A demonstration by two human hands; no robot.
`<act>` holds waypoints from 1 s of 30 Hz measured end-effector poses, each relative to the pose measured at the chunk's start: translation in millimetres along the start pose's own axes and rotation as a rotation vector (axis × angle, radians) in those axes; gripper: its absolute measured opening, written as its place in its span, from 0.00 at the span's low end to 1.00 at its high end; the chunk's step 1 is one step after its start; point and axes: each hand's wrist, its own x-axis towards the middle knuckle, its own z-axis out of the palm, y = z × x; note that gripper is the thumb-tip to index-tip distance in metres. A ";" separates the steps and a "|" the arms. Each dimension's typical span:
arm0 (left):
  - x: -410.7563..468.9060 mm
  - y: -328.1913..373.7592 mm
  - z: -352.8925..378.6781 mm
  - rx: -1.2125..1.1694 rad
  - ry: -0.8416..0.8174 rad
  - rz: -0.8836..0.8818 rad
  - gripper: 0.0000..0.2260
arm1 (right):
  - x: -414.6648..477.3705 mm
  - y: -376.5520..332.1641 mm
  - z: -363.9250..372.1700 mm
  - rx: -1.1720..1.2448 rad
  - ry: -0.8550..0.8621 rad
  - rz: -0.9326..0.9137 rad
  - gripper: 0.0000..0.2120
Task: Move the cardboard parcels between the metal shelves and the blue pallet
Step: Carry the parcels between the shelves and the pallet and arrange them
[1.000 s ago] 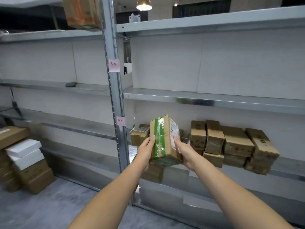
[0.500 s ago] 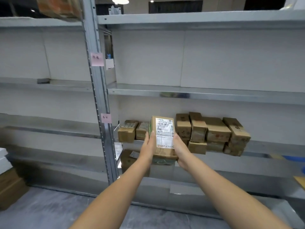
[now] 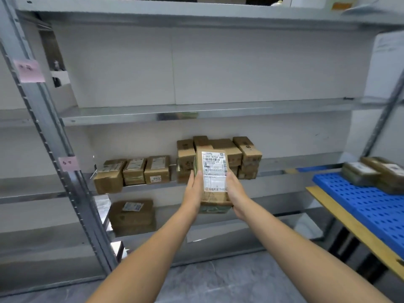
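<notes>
I hold a small cardboard parcel (image 3: pixel 213 178) with a white shipping label and green tape between both hands, label facing me. My left hand (image 3: pixel 193 189) grips its left side and my right hand (image 3: pixel 235 189) its right side. It hangs just in front of the metal shelf (image 3: pixel 142 186), before a stack of brown parcels (image 3: pixel 244 154). Three more parcels (image 3: pixel 133 171) stand in a row on the same shelf to the left. The blue pallet (image 3: pixel 360 197) lies at the right on a wooden board, with two parcels (image 3: pixel 373 173) on it.
A larger box (image 3: pixel 132 213) sits on the lower shelf. A grey upright post (image 3: pixel 54 138) with pink notes stands at the left. The shelf above (image 3: pixel 196 114) holds nothing visible. Grey floor (image 3: pixel 218 278) lies below my arms.
My view has swung to the right, bringing the blue pallet into sight. The parcel has turned so its label faces me and now sits in front of the right-hand stack.
</notes>
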 end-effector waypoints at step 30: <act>-36.0 -54.1 565.8 -0.021 -0.534 -0.086 0.26 | -25.0 30.2 -553.2 0.073 0.542 0.118 0.19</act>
